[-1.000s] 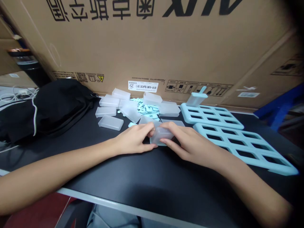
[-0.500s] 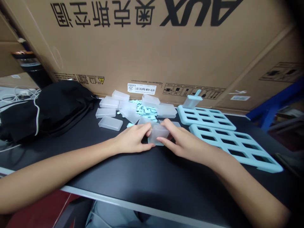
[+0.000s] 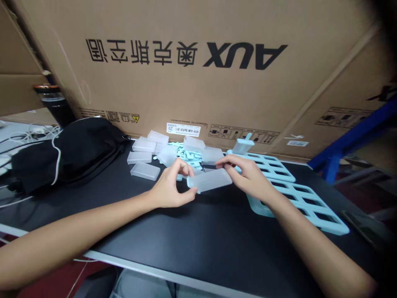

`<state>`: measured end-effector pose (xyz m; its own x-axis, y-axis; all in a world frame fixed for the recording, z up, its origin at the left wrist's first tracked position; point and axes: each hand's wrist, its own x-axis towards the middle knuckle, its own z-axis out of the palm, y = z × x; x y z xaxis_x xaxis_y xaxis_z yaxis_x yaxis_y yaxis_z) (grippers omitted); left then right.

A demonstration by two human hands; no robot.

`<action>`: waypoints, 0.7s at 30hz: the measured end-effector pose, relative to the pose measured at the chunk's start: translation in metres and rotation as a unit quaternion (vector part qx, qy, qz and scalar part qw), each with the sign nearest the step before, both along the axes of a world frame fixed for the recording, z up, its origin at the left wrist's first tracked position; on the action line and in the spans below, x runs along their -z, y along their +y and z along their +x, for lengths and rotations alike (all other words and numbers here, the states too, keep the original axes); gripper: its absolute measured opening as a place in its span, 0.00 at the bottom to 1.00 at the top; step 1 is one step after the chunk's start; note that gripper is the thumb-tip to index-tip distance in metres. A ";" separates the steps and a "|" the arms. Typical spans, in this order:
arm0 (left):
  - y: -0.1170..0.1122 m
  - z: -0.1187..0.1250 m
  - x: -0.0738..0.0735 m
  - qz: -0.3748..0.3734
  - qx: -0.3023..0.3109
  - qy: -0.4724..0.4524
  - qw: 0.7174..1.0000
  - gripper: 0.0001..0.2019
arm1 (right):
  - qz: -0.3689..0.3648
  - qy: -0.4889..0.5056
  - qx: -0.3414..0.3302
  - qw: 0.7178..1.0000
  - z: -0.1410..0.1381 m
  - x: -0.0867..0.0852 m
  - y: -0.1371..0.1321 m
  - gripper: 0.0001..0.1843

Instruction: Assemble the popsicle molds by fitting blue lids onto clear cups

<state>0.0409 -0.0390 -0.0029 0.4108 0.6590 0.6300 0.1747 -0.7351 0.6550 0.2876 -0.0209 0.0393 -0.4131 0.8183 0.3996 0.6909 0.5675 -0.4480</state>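
Note:
A frosted, clear popsicle mold (image 3: 212,181) with a light blue rim at its left end lies nearly sideways just above the black table. My left hand (image 3: 173,186) pinches it at that rim between thumb and fingers. At the mold's right end, my right hand (image 3: 245,174) has its thumb and fingers curled together at the upper corner. Several loose frosted molds (image 3: 145,171) are spread behind and to the left of my hands. Among them is a pile of small light blue sticks (image 3: 186,153).
Two light blue racks with rectangular openings (image 3: 330,223) (image 3: 287,177) lie on the right. One assembled mold (image 3: 243,145) stands in the back rack. A large cardboard box (image 3: 149,91) rises behind. Left are a black bag (image 3: 89,142), a dark bottle (image 3: 57,107) and white cables (image 3: 54,142).
The mold has turned from end-on to lengthwise across my view. My left hand now grips its rim end, and my right hand has shifted to the far right end.

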 end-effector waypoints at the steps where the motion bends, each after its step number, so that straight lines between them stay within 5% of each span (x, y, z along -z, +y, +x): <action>1: 0.000 0.000 0.000 0.009 0.015 -0.037 0.999 0.19 | 0.009 -0.004 0.017 1.000 -0.003 0.000 0.008 0.13; 6: -0.002 -0.001 0.002 0.047 0.069 -0.116 0.990 0.23 | 0.029 -0.132 0.017 0.991 -0.044 -0.006 0.043 0.11; 12: -0.004 0.000 0.006 -0.028 0.122 -0.024 0.992 0.21 | 0.027 -0.328 0.073 0.941 -0.097 -0.007 0.063 0.18; 21: 0.002 -0.003 0.001 -0.076 0.093 0.127 0.985 0.14 | 0.004 -0.319 0.126 0.939 -0.101 0.006 0.077 0.18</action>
<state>0.0378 -0.0372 -0.0041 0.6644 0.6367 0.3914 0.2193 -0.6667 0.7124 0.1869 0.0566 0.0331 -0.3639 0.9203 0.1433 0.9302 0.3514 0.1059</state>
